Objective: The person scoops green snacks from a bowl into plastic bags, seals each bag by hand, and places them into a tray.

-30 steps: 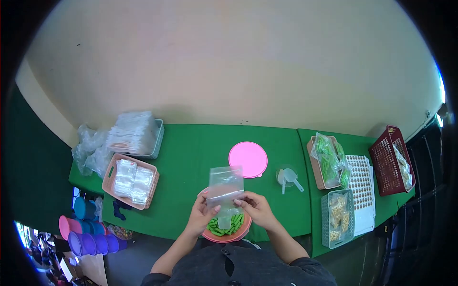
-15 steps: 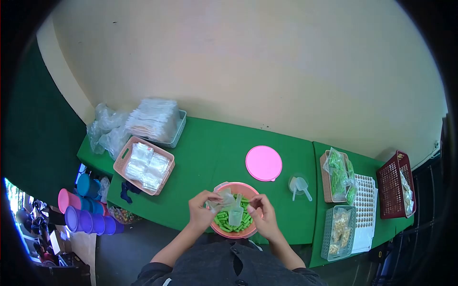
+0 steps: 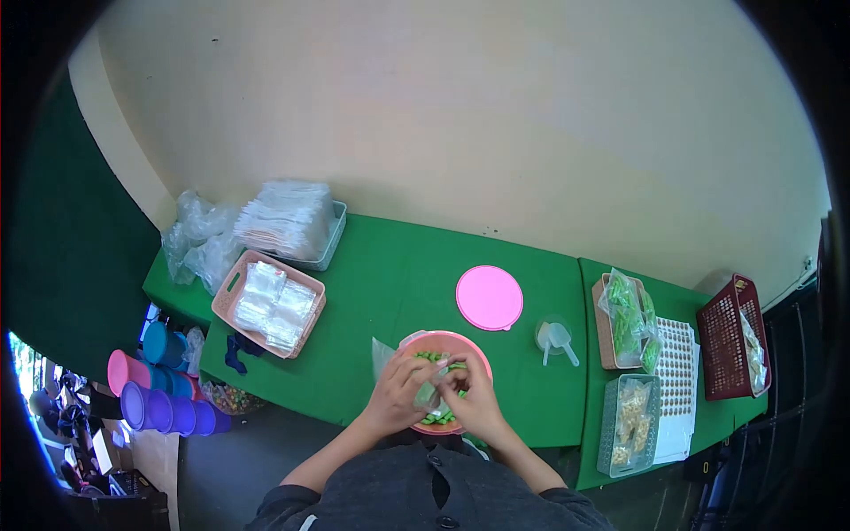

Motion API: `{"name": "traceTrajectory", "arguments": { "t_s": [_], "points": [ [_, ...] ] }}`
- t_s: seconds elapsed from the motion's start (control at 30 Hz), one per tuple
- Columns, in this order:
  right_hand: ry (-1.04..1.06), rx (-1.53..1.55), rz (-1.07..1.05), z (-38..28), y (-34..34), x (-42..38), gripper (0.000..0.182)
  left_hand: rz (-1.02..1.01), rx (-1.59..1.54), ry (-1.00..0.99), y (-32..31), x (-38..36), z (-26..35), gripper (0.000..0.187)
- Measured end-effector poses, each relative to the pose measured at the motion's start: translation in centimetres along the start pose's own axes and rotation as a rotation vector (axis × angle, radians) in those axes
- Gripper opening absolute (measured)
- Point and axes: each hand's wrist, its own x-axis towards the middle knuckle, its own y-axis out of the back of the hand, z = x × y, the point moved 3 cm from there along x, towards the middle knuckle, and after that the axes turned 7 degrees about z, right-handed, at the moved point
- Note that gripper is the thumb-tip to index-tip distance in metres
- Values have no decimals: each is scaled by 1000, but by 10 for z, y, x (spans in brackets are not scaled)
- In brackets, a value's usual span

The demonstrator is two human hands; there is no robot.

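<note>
A pink bowl [image 3: 480, 354] of short green sticks [image 3: 434, 419] stands at the table's front edge, right before me. Above it, my left hand [image 3: 397, 398] is closed around a clear plastic bag [image 3: 381, 356], which sticks out past the knuckles on the left. My right hand [image 3: 471, 400] meets it over the middle of the bowl, thumb and fingers pinched at the bag's edge. Both hands cover much of the bowl. The clear scoop in the bowl is mostly hidden behind the fingers.
A pink lid [image 3: 490, 298] lies behind the bowl. Right of it is a tub with a white scoop [image 3: 558, 336]. Baskets of filled bags [image 3: 629, 425] and a maroon basket [image 3: 728, 350] stand far right. At left, a pink basket [image 3: 305, 336] holds clear bags.
My hands have come together over the bowl, the right moving left to the bag. The bag has shifted, and part now shows left of my left hand.
</note>
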Motion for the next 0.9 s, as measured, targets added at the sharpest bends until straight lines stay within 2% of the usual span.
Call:
{"name": "traceTrajectory", "arguments": {
  "t_s": [0.1,0.13,0.17,0.23,0.3,0.33,0.37,0.4,0.43,0.5,0.57,0.67,0.73,0.8,0.87,0.9],
  "points": [
    [59,-108,-9,0,6,2,41,102,2,-20,-2,-1,-3,61],
    [58,-108,-7,1,8,2,41,79,-71,65,-4,-1,-6,55],
    [35,-65,-52,2,8,3,47,56,-144,151,-6,-1,-9,50],
    [8,-22,-96,2,12,4,52,88,-162,185,-2,-4,-13,49],
    [192,23,-94,-8,16,5,75,114,-176,224,-1,-4,-17,48],
    [180,28,-94,-11,15,7,75,184,-384,302,0,-2,-21,49],
    [315,-168,-131,-17,12,9,84,253,-589,379,0,-2,-24,50],
    [450,-364,-168,-19,8,9,95,245,-586,386,0,-3,-24,50],
    [428,-434,-169,-14,-1,7,96,210,-708,385,-2,-3,-23,51],
    [349,-331,-232,7,-9,8,91,174,-828,389,-2,-2,-18,53],
    [272,-235,-295,18,-10,11,87,290,-1072,501,3,-1,-12,49],
    [333,-310,-231,12,-8,17,76,327,-987,436,15,5,-15,48],
    [495,-320,-358,17,-12,18,72,303,-1001,442,20,7,-17,47],
    [402,-257,-352,19,-8,22,70,288,-1014,449,24,6,-24,47],
    [309,-192,-348,25,-2,32,68,362,-849,386,33,3,-35,47],
    [312,-330,-339,39,2,42,64,363,-847,394,35,2,-41,47]
  ]
}}
